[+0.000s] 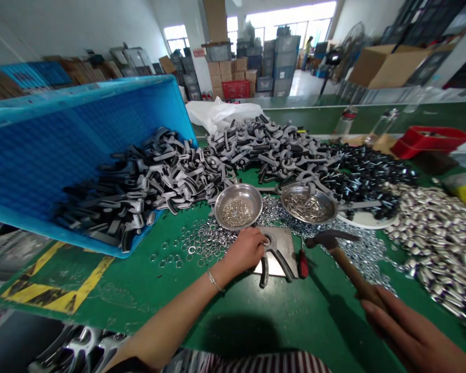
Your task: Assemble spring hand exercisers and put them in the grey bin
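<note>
Grey fitting (282, 265) sits on a steel plate (279, 243), its forked arms pointing toward the person, with a metal ring at its curved top. The left hand (243, 251) is closed over it, fingertips right beside the ring. The right hand (406, 329) grips the wooden handle of a hammer (330, 239), whose head hangs above the counter (236, 316) just past the plate. The main danger is a mistimed blow landing on those exposed fingers. A glancing strike could also kick the fitting off the plate, particularly if it rocks on its arms. Loose washers (186, 243) crowd the plate's edge and could get knocked about, while the red-handled screwdriver (303, 264) lies close enough to catch the hammer or a sleeve.
</note>
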{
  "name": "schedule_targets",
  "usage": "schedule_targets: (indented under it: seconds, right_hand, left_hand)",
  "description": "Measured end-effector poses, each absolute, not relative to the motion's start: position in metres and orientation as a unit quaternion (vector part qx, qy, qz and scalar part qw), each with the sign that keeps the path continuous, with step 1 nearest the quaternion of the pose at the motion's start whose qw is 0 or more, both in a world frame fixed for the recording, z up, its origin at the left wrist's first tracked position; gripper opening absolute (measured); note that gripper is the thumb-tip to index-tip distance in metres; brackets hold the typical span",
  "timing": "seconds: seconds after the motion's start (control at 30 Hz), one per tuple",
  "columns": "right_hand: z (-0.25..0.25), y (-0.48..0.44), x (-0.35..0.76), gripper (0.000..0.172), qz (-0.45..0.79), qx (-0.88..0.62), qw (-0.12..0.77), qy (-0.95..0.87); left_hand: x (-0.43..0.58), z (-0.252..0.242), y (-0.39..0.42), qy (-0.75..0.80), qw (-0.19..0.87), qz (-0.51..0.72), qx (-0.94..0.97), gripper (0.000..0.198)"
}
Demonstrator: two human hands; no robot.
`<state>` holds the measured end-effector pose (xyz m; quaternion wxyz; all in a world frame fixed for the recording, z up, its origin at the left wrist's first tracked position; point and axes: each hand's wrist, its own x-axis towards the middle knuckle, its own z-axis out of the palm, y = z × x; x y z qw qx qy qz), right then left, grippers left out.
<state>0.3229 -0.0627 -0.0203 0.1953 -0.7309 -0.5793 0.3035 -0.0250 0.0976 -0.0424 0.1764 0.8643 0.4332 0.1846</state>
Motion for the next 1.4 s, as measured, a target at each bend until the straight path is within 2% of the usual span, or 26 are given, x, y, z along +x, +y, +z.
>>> schedule_targets:
  seconds: [0.13, 0.33, 0.6, 1.1, 1.4]
  right_hand:
    - [-0.011, -0.02, 0.274, 0.045, 0.378, -0.668, 0.13, -0.628]
    - [-0.012, -0.009, 0.255, 0.039, 0.414, -0.665, 0.144, -0.605]
    - [-0.021, -0.018, 0.25, 0.043, 0.47, -0.682, 0.211, -0.52]
    - [-0.038, -0.033, 0.247, 0.048, 0.548, -0.67, 0.272, -0.421]
    - [-0.036, -0.036, 0.247, 0.047, 0.554, -0.658, 0.248, -0.446]
  left_hand:
    - [-0.042, -0.045, 0.09, 0.472, 0.216, 0.236, 0.822, 0.018]
    - [-0.05, -0.055, 0.089, 0.511, 0.265, 0.257, 0.776, 0.014]
    - [-0.018, -0.062, 0.118, 0.548, 0.169, 0.157, 0.804, 0.025]
    - [-0.008, -0.059, 0.122, 0.576, 0.108, 0.06, 0.808, 0.027]
    - [-0.009, -0.059, 0.12, 0.494, 0.054, 0.01, 0.868, 0.024]
